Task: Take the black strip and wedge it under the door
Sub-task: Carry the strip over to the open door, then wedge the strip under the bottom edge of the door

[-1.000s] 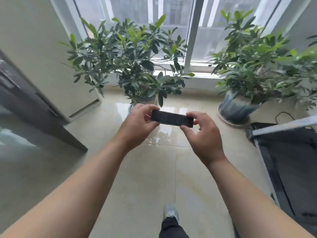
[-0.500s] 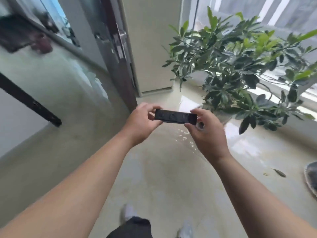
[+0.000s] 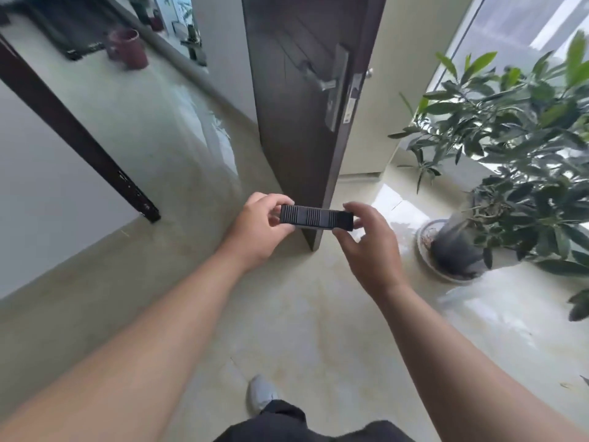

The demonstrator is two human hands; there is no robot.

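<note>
A ribbed black strip is held level in front of me, one end pinched by my left hand, the other by my right hand. Straight behind it stands the dark brown door, half open, with a metal handle. The door's lower corner meets the shiny beige floor just below and behind the strip. The strip hides part of the door's bottom edge.
A potted plant in a dark pot on a saucer stands on the floor at the right, near the window. A dark door frame slants across the left. A maroon mug sits far left. My shoe is on the floor below.
My view has swung left from the plants to the door, which now stands straight ahead and closer. Both hands keep the same grip on the strip.
</note>
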